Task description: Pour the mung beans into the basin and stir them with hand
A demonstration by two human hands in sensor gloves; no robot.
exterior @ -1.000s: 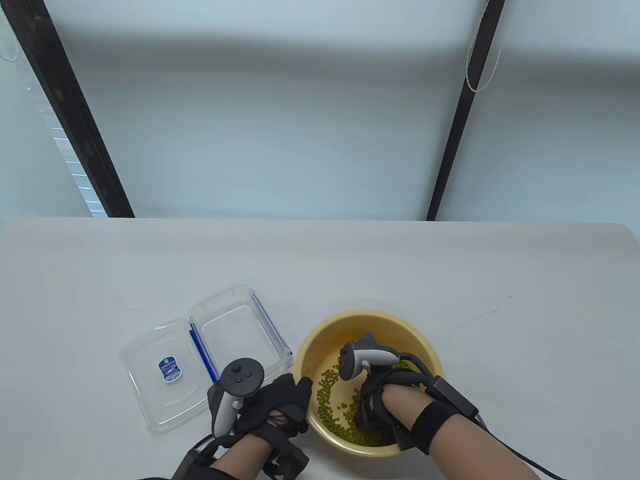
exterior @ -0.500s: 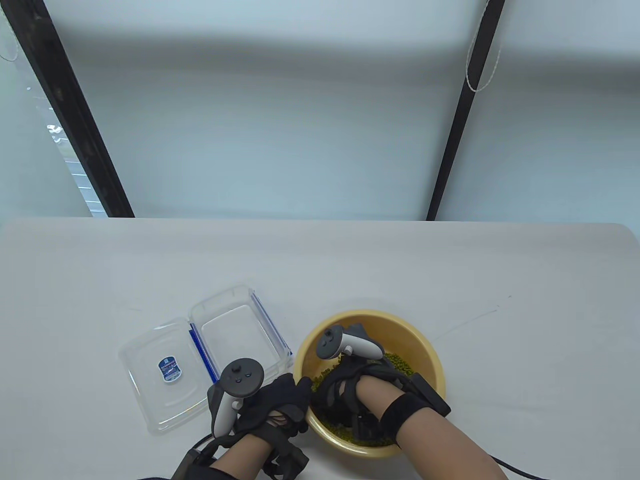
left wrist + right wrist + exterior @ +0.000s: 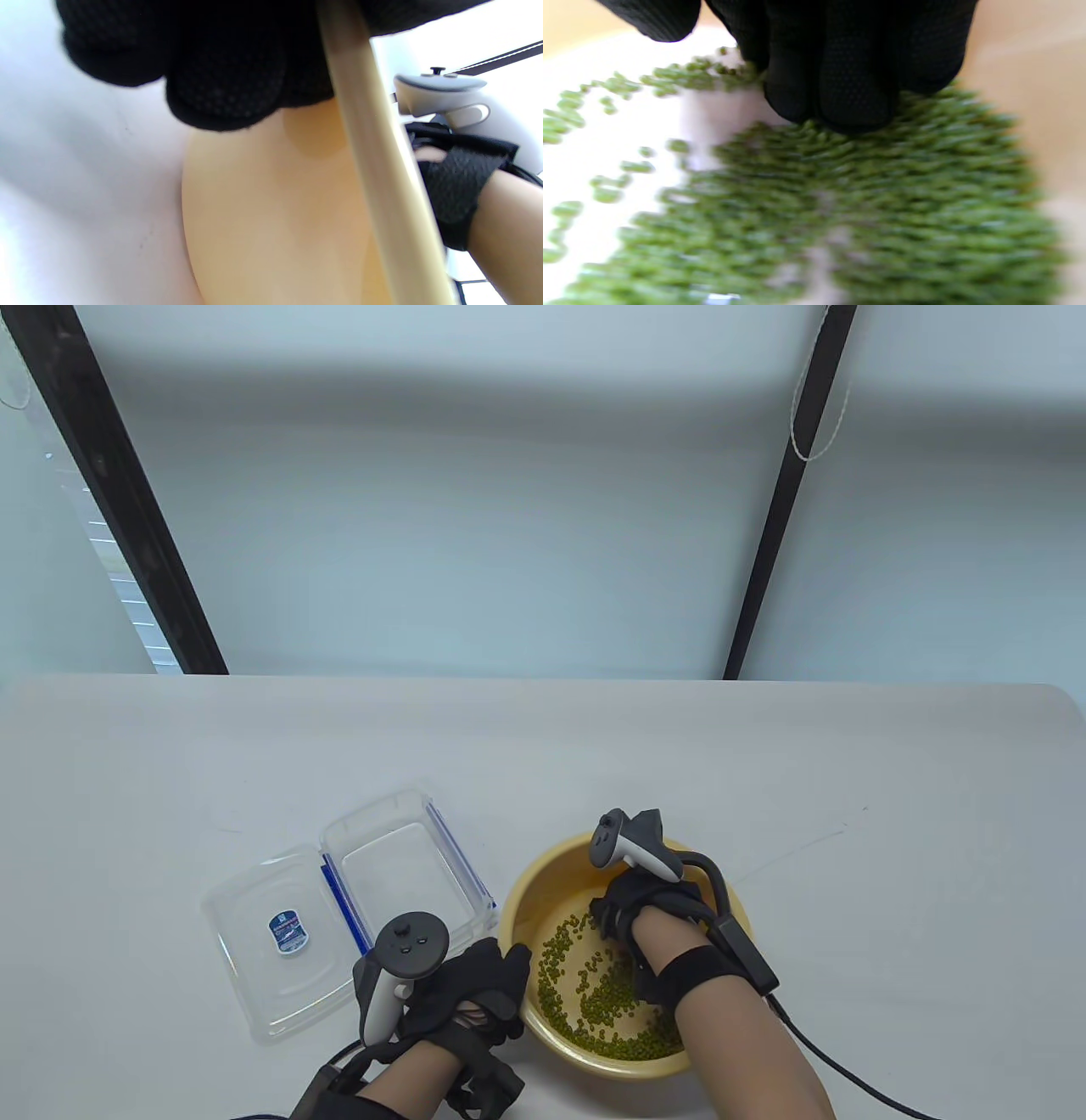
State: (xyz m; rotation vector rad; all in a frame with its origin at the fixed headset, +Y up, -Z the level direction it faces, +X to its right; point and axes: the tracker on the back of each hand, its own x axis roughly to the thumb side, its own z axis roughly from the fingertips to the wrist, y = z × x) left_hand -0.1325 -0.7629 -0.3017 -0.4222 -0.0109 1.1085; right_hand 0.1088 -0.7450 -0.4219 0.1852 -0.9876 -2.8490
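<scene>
A yellow basin (image 3: 550, 855) stands near the table's front edge, with green mung beans (image 3: 594, 1005) spread over its floor. My left hand (image 3: 492, 984) grips the basin's left rim, its fingers (image 3: 225, 84) curled down the outer wall (image 3: 271, 220). My right hand (image 3: 615, 916) is inside the basin on its far side. In the right wrist view, blurred with motion, its fingertips (image 3: 848, 97) hang close together and touch the beans (image 3: 874, 203). The right hand's gloved wrist (image 3: 458, 178) shows beyond the rim in the left wrist view.
A clear plastic box (image 3: 399, 865) with blue clips lies open left of the basin, and its lid (image 3: 271, 942) lies flat beside it. The white table (image 3: 891, 899) runs on to the right and to the far side. A cable (image 3: 840, 1069) trails from the right wrist.
My right hand swept from the basin's near right across to the left, then up to the far side. The beans are now spread across the floor. The left hand stayed on the rim.
</scene>
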